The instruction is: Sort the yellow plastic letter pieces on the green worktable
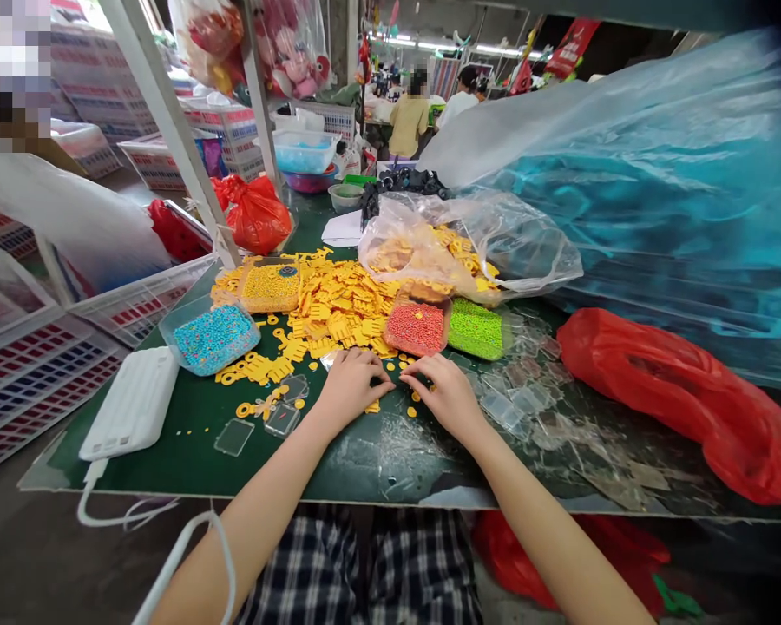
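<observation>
Fine Work in Yellow, Red and Green

A person's left hand [352, 382] and right hand [446, 395] face each other just apart at a green table [344, 473], thumbs and forefingers drawn together; whether either pinches anything, one cannot tell. Yellow plastic pieces [344, 299] lie heaped just beyond. Red beads [416, 330] and green beads [475, 328] sit in neighboring tubs, clear plastic pieces [511, 404] to the right.

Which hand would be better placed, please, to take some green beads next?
Probably the right hand: it is nearer the green beads, while the left hand is farther over, in front of the yellow plastic pieces.
</observation>
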Available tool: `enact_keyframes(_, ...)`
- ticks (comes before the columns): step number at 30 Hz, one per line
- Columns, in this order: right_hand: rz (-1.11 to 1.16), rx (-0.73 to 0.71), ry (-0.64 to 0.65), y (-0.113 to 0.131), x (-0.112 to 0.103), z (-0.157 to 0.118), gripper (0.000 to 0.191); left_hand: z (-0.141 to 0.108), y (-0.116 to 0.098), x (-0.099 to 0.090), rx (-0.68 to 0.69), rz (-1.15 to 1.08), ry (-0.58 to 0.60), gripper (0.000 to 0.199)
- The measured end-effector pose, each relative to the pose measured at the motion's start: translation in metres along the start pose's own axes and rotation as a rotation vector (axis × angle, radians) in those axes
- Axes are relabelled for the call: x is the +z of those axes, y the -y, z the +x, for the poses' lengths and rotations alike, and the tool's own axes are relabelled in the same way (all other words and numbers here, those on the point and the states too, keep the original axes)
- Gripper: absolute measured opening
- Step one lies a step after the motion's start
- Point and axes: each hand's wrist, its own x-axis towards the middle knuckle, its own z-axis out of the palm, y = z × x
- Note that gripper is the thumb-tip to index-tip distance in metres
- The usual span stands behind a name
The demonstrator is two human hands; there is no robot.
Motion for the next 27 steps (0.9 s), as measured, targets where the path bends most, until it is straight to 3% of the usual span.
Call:
enact_keyframes(9, 0.020, -0.036, 0.060, 0.010, 0.005, -0.002, 0.015, -0.014, 0.014, -0.017, 0.015, -0.104, -0.071, 0.017)
enact_keyframes(16, 0.052, -0.047, 0.060, 0.013, 0.009, -0.002, 0.018, -0.022, 0.014, -0.015, 0.042, -0.060, 0.019, 0.013)
enact_keyframes(27, 0.023, -0.130, 0.164, 0.033, 0.018, -0.001, 0.014, -0.028, 0.026, -0.019, -0.017, -0.056, -0.060, 0.016)
